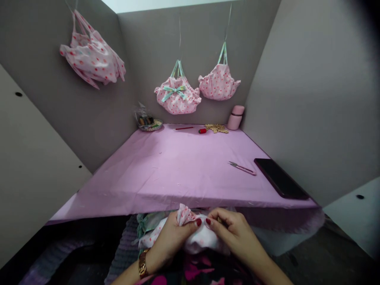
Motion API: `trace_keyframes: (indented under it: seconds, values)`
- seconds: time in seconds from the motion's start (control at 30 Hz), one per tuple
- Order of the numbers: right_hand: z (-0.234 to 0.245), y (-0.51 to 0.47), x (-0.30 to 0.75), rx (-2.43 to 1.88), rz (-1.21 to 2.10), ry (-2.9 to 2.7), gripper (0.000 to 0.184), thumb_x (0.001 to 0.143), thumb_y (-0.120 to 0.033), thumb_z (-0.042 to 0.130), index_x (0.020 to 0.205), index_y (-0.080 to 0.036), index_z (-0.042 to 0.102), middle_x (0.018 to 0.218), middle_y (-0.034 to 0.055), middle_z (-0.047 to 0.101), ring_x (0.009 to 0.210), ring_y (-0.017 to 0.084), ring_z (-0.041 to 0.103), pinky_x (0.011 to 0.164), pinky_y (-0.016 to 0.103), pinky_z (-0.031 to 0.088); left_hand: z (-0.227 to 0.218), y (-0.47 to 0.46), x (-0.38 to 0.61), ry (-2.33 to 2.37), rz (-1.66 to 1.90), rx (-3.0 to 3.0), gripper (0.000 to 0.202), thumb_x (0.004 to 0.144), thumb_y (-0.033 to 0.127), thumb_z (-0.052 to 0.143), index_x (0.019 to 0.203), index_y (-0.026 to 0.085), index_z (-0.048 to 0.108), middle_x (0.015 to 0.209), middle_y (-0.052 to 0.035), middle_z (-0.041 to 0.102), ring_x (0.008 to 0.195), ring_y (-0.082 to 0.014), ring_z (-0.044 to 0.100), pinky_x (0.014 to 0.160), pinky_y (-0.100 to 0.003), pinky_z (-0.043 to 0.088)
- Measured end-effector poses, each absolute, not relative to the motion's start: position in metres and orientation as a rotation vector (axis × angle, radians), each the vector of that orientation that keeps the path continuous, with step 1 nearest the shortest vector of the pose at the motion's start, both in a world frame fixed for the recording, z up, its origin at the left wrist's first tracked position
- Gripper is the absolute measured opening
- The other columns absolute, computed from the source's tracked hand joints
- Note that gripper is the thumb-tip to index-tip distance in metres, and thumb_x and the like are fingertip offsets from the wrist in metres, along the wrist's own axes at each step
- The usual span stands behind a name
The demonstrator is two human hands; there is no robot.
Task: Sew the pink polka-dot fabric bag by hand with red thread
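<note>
Just below the near edge of the counter (178,166), the head view shows you the dotted cloth (202,239). Your left hand (170,235) is clamped on its bunched part; your right hand (233,229) pinches the edge close beside, though whether it also grips something fine, I cannot tell. The step looks like close work along that edge; your next move likely calls for a steady left hold and small right-hand motions. Count one cloth in your hands, three hung garments (95,59), one snips (245,169), one phone (280,178), one red spool (202,131), one red stick (183,128), one flask (234,120) and one dish (160,126); the pale pieces (218,128) are too small to count.
</note>
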State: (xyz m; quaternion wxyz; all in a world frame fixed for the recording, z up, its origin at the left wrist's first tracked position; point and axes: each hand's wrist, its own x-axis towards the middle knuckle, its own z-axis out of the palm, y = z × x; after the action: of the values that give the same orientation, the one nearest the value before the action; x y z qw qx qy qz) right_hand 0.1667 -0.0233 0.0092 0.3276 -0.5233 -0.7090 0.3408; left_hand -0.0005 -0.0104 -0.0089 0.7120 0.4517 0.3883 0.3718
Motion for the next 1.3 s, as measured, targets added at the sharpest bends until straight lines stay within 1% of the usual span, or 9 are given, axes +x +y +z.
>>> trace_keyframes:
  seconds: [0.07,0.13,0.23,0.33,0.47,0.6,0.83,0.97,1.3]
  values:
    - [0.0073,-0.0255,0.1686,-1.391,0.881,-1.838,0.014,0.082,-0.026,0.046,0.079,-0.017,0.056,0.059,-0.0007,0.053,0.053,0.012,0.046,0.049,0.020,0.032,-0.0109,-0.0104,-0.0005,0.889,0.824,1.004,0.025,0.066,0.034,0.063,0.071,0.010,0.058,0.064,-0.0022,0.055,0.057,-0.0109,0.047,0.054,-0.021,0.036]
    - [0.0072,-0.0281,0.1702,-1.399,0.839,-1.794,0.015,0.084,-0.028,0.041,0.089,-0.018,0.051,0.062,-0.0003,0.052,0.054,0.013,0.046,0.049,0.020,0.033,-0.0123,-0.0105,-0.0008,0.909,0.824,1.001,0.025,0.066,0.035,0.063,0.072,0.011,0.058,0.065,-0.0025,0.056,0.058,-0.0115,0.048,0.055,-0.021,0.036]
    - [0.0105,-0.0312,0.1707,-1.356,0.766,-1.820,0.018,0.087,-0.027,0.034,0.083,-0.018,0.049,0.068,0.0022,0.053,0.061,0.015,0.049,0.056,0.022,0.035,-0.0133,-0.0103,-0.0015,0.895,0.835,0.999,0.025,0.068,0.035,0.061,0.073,0.011,0.059,0.065,-0.0026,0.056,0.061,-0.0132,0.050,0.058,-0.023,0.038]
    - [0.0141,-0.0322,0.1691,-1.313,0.730,-1.917,0.021,0.087,-0.023,0.035,0.078,-0.018,0.053,0.072,0.0035,0.056,0.067,0.016,0.051,0.061,0.023,0.037,-0.0131,-0.0098,-0.0018,0.869,0.858,0.997,0.023,0.069,0.034,0.060,0.072,0.011,0.059,0.065,-0.0031,0.056,0.064,-0.0144,0.051,0.060,-0.024,0.039]
    - [0.0146,-0.0317,0.1670,-1.265,0.806,-1.935,0.022,0.084,-0.018,0.040,0.087,-0.021,0.061,0.079,0.0024,0.062,0.071,0.016,0.057,0.064,0.022,0.041,-0.0124,-0.0103,-0.0018,0.851,0.858,0.998,0.023,0.070,0.033,0.059,0.074,0.011,0.060,0.067,-0.0046,0.057,0.063,-0.0139,0.050,0.060,-0.024,0.039]
    - [0.0125,-0.0327,0.1662,-1.270,0.799,-1.914,0.025,0.083,-0.017,0.044,0.097,-0.025,0.063,0.089,0.0019,0.065,0.080,0.017,0.059,0.070,0.024,0.044,-0.0118,-0.0115,-0.0020,0.853,0.867,1.010,0.021,0.071,0.031,0.059,0.075,0.011,0.061,0.067,-0.0041,0.058,0.060,-0.0117,0.048,0.057,-0.022,0.037]
    - [0.0106,-0.0336,0.1655,-1.273,0.780,-1.916,0.028,0.081,-0.017,0.045,0.100,-0.027,0.063,0.091,0.0023,0.066,0.082,0.019,0.060,0.072,0.027,0.046,-0.0085,-0.0115,-0.0020,0.824,0.865,1.005,0.020,0.071,0.031,0.059,0.077,0.012,0.064,0.066,-0.0030,0.058,0.059,-0.0105,0.048,0.056,-0.020,0.037]
    - [0.0103,-0.0323,0.1654,-1.278,0.781,-1.922,0.028,0.081,-0.016,0.045,0.101,-0.028,0.062,0.091,0.0016,0.065,0.082,0.018,0.060,0.072,0.026,0.046,-0.0073,-0.0120,-0.0023,0.829,0.870,1.021,0.020,0.072,0.029,0.058,0.082,0.013,0.065,0.068,-0.0030,0.059,0.061,-0.0102,0.048,0.057,-0.020,0.037]
    - [0.0120,-0.0332,0.1655,-1.273,0.801,-1.923,0.028,0.082,-0.016,0.045,0.100,-0.027,0.062,0.091,0.0008,0.065,0.080,0.017,0.060,0.070,0.024,0.045,-0.0085,-0.0125,-0.0021,0.840,0.865,1.013,0.021,0.072,0.029,0.059,0.084,0.013,0.065,0.070,-0.0039,0.060,0.063,-0.0111,0.049,0.060,-0.021,0.038]
